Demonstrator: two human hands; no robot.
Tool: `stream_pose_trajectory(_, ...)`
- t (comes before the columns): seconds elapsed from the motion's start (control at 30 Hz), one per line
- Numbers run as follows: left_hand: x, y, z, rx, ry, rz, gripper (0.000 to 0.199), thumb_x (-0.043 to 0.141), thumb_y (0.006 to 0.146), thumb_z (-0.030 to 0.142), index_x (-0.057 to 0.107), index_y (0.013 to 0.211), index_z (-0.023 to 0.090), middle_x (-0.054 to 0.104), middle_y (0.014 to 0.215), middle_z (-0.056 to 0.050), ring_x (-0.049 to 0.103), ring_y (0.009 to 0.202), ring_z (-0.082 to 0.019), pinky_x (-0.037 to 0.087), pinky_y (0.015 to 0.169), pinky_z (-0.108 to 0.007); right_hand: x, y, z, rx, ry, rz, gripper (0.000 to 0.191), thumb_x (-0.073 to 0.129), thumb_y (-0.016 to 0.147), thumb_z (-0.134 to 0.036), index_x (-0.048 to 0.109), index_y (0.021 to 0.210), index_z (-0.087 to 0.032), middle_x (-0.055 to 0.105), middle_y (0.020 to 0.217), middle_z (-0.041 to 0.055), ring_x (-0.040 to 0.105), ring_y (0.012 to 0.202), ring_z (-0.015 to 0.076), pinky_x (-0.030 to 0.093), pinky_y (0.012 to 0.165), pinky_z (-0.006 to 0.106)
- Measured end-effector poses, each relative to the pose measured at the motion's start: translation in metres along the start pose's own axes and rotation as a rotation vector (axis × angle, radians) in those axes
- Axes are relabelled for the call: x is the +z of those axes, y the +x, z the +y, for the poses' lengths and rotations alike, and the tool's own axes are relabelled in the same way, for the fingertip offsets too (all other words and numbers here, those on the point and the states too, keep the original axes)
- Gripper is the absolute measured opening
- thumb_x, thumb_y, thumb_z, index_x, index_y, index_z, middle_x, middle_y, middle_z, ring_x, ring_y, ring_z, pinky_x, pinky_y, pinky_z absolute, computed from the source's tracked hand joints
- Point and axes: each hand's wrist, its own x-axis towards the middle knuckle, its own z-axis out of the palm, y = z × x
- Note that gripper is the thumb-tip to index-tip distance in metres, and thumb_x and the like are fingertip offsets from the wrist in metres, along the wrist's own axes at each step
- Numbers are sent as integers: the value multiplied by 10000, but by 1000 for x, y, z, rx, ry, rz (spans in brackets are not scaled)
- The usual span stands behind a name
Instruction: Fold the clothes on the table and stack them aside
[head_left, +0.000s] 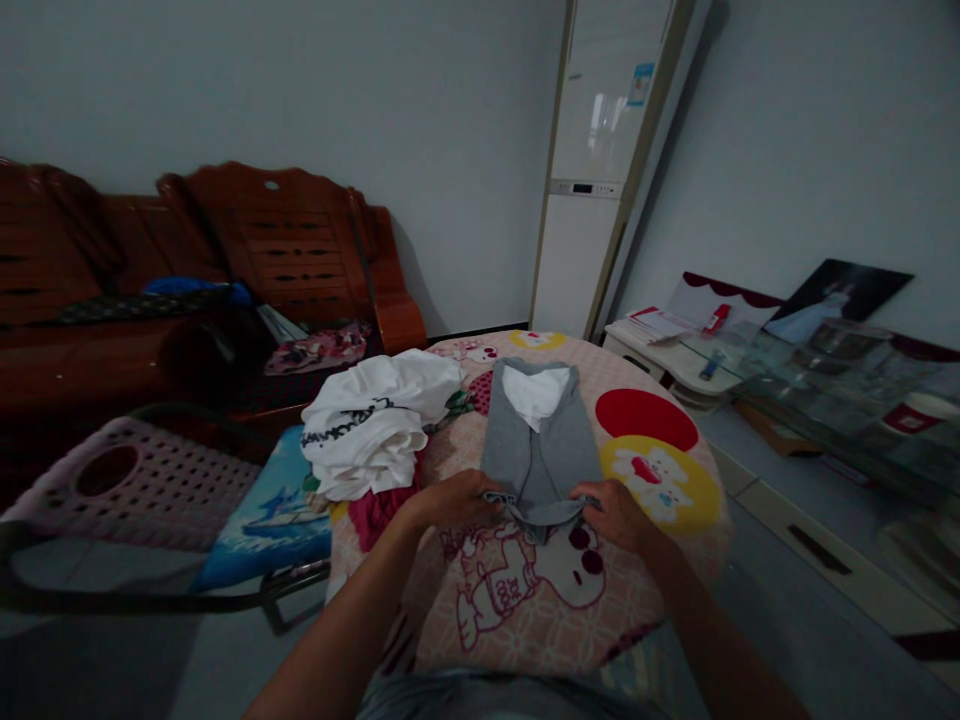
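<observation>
A grey garment point(540, 455) with a V-shaped neck and a white inner panel point(536, 390) lies on a round table with a pink patterned cover point(480, 640). Its sides are folded in, making a narrow strip with the neck facing away from me. My left hand point(465, 497) pinches the near left corner of the garment, and my right hand point(611, 512) grips the near right corner. Between my hands the near edge sags slightly. To the left sits a crumpled heap of white clothing point(375, 420) with black lettering, on top of a dark red cloth point(382, 512).
A pink woven chair point(142, 485) with a blue picture cushion point(270, 520) stands at the left of the table. Behind it is a wooden sofa point(277, 240). A tall white air conditioner point(581, 240) fills the corner. A glass-topped cabinet point(810, 400) runs along the right.
</observation>
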Motion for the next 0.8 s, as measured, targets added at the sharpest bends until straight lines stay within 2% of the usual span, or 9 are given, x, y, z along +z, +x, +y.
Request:
stream_pose_trajectory(0.1,-2,-1,-4,7,-63,9,284,496,912,293,744,877,159,717,755,-2,601,660,-125,439,630,-175,0,-7,5,-10,5,-50,462,468,691,-99,729,1046,-235,757,984,53,695,866,207,524,821,313)
stream_pose_trajectory(0.2,2,-1,-11,-17,-85,-21,263,539,874,252,756,1006,184,752,856,-12,653,736,-150,480,687,-198,3,-21,15,-89,5,-69,553,496,671,-87,687,1169,-232,710,1163,85,656,1063,238,498,957,374)
stream_pose_trajectory(0.3,13,-1,-19,-22,-42,-23,361,638,753,152,754,1079,254,750,1077,-19,685,964,-199,504,860,-260,5,-37,20,-175,3,-104,665,544,676,-85,599,1320,-243,599,1360,98,545,1258,256,429,1069,432)
stream_pose_trajectory(0.43,32,-1,-31,11,76,20,609,664,667,71,678,1233,297,622,1347,-49,525,1301,-247,387,1104,-406,6,-47,25,-195,-7,-130,774,568,671,-84,500,1423,-254,456,1502,95,407,1390,275,364,1129,481)
stream_pose_trajectory(0.53,44,-3,-34,0,125,57,622,628,707,70,635,1290,287,565,1410,-69,448,1372,-258,302,1161,-486,9,-47,29,-156,49,-43,675,514,663,-58,615,1304,-245,570,1396,95,485,1329,263,385,1113,483)
stream_pose_trajectory(0.6,45,-5,-33,-9,112,90,538,592,769,94,652,1269,283,578,1397,-67,467,1356,-254,275,1171,-497,9,-42,29,-105,125,20,543,480,677,-75,700,1151,-223,680,1230,95,605,1181,251,461,1037,454)
stream_pose_trajectory(0.7,36,-3,-25,-15,3,110,455,565,815,135,674,1236,270,670,1275,-44,593,1205,-231,384,1101,-411,1,-27,25,2,225,80,405,461,702,-141,747,982,-198,752,986,79,694,911,233,547,843,374)
stream_pose_trajectory(0.8,15,12,-21,-33,-164,171,279,536,858,231,737,1045,179,746,987,-30,660,919,-195,500,869,-287,-12,4,21,98,316,179,324,492,716,-210,756,901,-185,755,859,50,684,781,220,541,724,320)
